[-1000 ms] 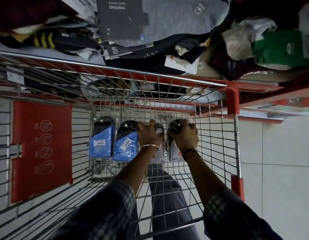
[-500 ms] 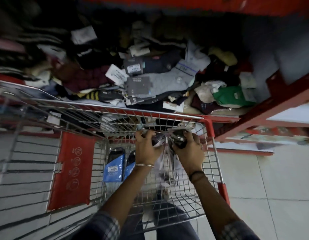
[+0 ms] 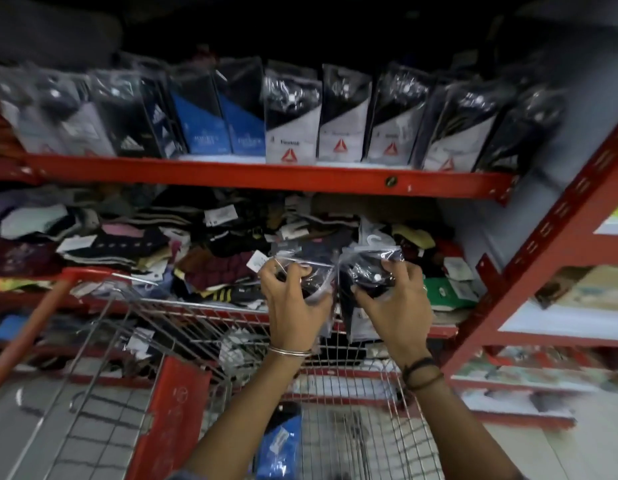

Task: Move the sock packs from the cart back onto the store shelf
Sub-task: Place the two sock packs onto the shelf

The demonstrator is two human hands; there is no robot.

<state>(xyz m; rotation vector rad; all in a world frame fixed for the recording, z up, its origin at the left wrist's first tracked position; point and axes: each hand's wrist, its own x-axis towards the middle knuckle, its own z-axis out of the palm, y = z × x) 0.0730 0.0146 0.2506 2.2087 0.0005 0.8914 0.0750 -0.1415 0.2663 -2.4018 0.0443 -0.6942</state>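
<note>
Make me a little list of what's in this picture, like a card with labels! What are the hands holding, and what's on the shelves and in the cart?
left hand: gripping a clear-bagged sock pack
right hand: gripping another sock pack
top shelf: upright sock packs in a row
lower shelf: messy pile of loose socks
cart: blue sock pack inside

Red steel racking (image 3: 529,258) with grey back panels; pale tiled floor (image 3: 103,410); dim light overhead.
</note>
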